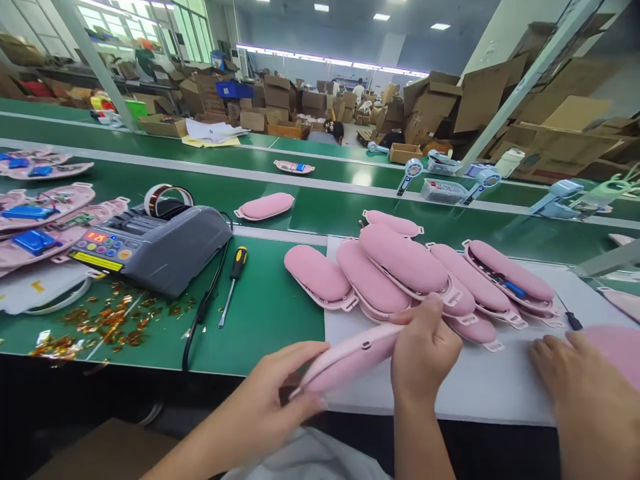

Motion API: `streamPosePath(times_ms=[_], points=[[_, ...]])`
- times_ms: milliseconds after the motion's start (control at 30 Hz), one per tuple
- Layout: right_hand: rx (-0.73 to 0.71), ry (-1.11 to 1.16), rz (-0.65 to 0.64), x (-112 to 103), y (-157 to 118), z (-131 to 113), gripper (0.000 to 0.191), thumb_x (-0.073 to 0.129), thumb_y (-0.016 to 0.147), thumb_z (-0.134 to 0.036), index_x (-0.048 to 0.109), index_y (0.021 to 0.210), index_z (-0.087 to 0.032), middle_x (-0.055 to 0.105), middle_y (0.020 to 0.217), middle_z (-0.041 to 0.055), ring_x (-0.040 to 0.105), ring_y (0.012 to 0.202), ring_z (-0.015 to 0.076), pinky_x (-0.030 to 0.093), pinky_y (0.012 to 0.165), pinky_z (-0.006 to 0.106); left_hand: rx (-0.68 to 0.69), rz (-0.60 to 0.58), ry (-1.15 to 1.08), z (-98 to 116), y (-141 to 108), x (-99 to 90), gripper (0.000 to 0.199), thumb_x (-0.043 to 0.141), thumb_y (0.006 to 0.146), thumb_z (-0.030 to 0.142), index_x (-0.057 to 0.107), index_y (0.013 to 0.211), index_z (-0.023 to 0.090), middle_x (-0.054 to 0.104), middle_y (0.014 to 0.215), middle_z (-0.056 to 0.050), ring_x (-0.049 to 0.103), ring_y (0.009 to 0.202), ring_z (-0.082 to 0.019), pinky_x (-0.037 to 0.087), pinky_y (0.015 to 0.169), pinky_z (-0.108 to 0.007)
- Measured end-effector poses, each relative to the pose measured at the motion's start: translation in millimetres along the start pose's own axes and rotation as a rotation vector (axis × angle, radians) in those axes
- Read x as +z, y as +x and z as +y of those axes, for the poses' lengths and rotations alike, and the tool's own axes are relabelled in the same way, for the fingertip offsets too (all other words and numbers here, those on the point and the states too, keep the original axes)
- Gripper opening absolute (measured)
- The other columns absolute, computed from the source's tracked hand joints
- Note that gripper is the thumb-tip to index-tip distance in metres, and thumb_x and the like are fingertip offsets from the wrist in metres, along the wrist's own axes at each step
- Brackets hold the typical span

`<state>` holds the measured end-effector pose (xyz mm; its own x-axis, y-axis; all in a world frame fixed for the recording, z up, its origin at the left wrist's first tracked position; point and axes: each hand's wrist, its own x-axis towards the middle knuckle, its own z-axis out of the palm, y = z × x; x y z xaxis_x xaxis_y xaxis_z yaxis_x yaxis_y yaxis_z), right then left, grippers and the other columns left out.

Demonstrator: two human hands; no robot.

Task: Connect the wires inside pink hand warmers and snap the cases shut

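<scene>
A pink oval case is held edge-on in front of me, with a seam and a small dark slot along its side. My left hand grips its left end between thumb and fingers. On the opposite end, my right hand is closed around it. Just beyond lies a pile of similar pink cases with small end loops. One case at the pile's right gapes, showing a blue part and wires inside.
A co-worker's hand rests at right beside another pink piece. Left are a grey tape dispenser, a yellow-black screwdriver, amber tape scraps and opened pink shells. Light-blue handheld devices stand further back.
</scene>
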<state>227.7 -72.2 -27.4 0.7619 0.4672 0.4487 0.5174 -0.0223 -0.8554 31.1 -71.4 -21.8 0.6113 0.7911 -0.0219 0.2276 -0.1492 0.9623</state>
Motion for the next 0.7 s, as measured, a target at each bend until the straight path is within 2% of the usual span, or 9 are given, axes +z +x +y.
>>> streamPosePath(times_ms=[33,100,133,200,267,367,467,600,700], points=[[-0.105,-0.061,-0.033,-4,-3,6,0.053,0.036,0.098,-0.041,0.057,0.054,-0.021,0.062,0.055,0.0045,0.059,0.06,0.0198,0.041,0.069,0.035,0.026,0.046,0.051,-6,-1,2.9,0.042,0.059,0.085,0.028,0.058,0.127,0.03,0.064,0.122,-0.006,0.059,0.109,-0.026,0.049,0.088,-0.03],[-0.411,-0.115,-0.204,-11,-15,13,0.037,0.039,0.097,-0.035,0.066,0.077,-0.02,0.07,0.081,0.0078,0.063,0.082,0.0234,0.04,0.082,0.039,0.105,0.059,0.164,-14,-1,6.2,0.04,0.054,0.089,0.027,0.056,0.128,0.031,0.068,0.114,-0.005,0.061,0.105,-0.024,0.049,0.084,-0.029],[-0.55,-0.101,-0.316,-14,-21,14,0.029,0.04,0.096,-0.034,0.066,0.092,-0.02,0.069,0.096,0.009,0.062,0.096,0.0252,0.038,0.089,0.041,0.143,0.048,0.212,-15,0,6.3,0.041,0.053,0.089,0.025,0.054,0.13,0.032,0.069,0.111,-0.004,0.062,0.103,-0.023,0.049,0.082,-0.027],[-0.71,-0.035,-0.523,-16,-32,15,0.03,0.041,0.096,-0.035,0.059,0.116,-0.021,0.064,0.114,0.0101,0.054,0.113,0.0264,0.036,0.095,0.043,0.191,0.029,0.27,-16,2,3.9,0.042,0.053,0.09,0.023,0.051,0.131,0.033,0.069,0.108,-0.002,0.065,0.096,-0.021,0.049,0.079,-0.025],[-0.759,0.004,-0.647,-16,-37,16,0.029,0.04,0.097,-0.034,0.056,0.118,-0.022,0.064,0.111,0.0091,0.055,0.107,0.025,0.037,0.09,0.041,0.228,0.022,0.312,-15,3,1.3,0.043,0.051,0.09,0.021,0.048,0.132,0.032,0.069,0.108,-0.002,0.066,0.092,-0.019,0.049,0.077,-0.024],[-0.769,0.004,-0.677,-13,-36,18,0.015,0.047,0.094,-0.027,0.057,0.104,-0.022,0.066,0.093,0.0045,0.057,0.084,0.0206,0.035,0.077,0.036,0.328,0.083,0.397,-15,2,2.3,0.042,0.044,0.09,0.013,0.051,0.131,0.022,0.069,0.108,-0.009,0.067,0.09,-0.022,0.05,0.074,-0.027],[-0.746,0.019,-0.675,-12,-35,19,0.007,0.051,0.092,-0.026,0.055,0.094,-0.021,0.064,0.085,0.0015,0.056,0.077,0.019,0.032,0.074,0.035,0.392,0.124,0.436,-16,4,7.1,0.043,0.041,0.087,0.008,0.057,0.126,0.016,0.07,0.101,-0.014,0.067,0.087,-0.026,0.051,0.073,-0.031],[-0.686,0.03,-0.598,-10,-41,13,0.003,0.055,0.088,-0.021,0.056,0.091,-0.021,0.062,0.079,-0.0007,0.053,0.073,0.0177,0.031,0.073,0.034,0.398,0.112,0.353,-15,10,6.4,0.042,0.047,0.082,0.007,0.065,0.118,0.018,0.07,0.102,-0.017,0.067,0.092,-0.03,0.052,0.076,-0.034],[-0.662,0.018,-0.572,-6,-46,8,0.006,0.054,0.091,-0.026,0.056,0.088,-0.021,0.063,0.079,-0.0008,0.054,0.073,0.018,0.03,0.073,0.034,0.384,0.086,0.323,-19,14,-3.8,0.041,0.047,0.083,0.008,0.066,0.117,0.021,0.072,0.102,-0.013,0.069,0.091,-0.027,0.053,0.077,-0.033]])
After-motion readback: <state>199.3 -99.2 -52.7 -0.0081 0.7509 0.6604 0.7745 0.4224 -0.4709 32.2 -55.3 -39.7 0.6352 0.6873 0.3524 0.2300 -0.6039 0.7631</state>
